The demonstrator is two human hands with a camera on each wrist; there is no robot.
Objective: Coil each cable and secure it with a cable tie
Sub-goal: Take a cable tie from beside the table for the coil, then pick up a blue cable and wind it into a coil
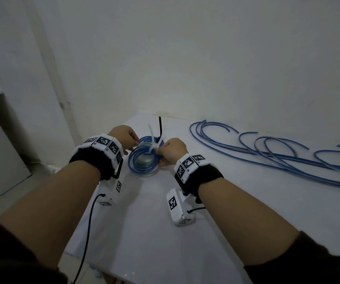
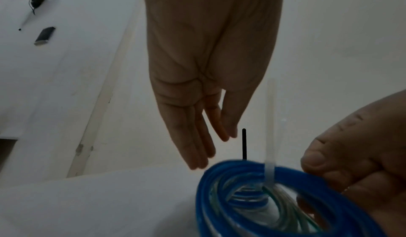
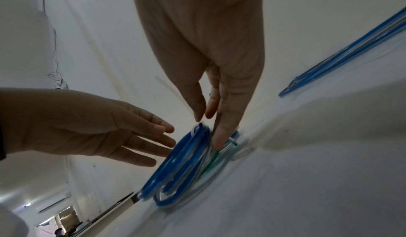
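Blue cable wound into a coil (image 1: pixel 143 158) stands on edge on the white table (image 1: pixel 236 212) between my two hands, near the far left corner. A pale cable tie (image 1: pixel 154 143) is looped over the top of the coil, its loose tail (image 2: pixel 270 119) sticking up into the air. Just behind the coil a thin black strip (image 1: pixel 160 127) also points upward; I cannot tell what holds it.

My right hand (image 1: pixel 172 150) is at the right side of the coil. In the right wrist view its fingers (image 3: pixel 222 136) reach down along the coil, the thumb on one face and a finger on the other, pinching the rings near the tie. In the left wrist view the same hand curls round the upper rim of the coil.

My left hand (image 1: pixel 123 136) is just beside the left edge of the coil. Its fingers (image 2: pixel 197 145) are straight and held close together, holding nothing; whether the tips touch the coil I cannot tell.

Further right on the table lie several loose blue cables (image 1: pixel 277 152) in long open curves, well apart from the coil
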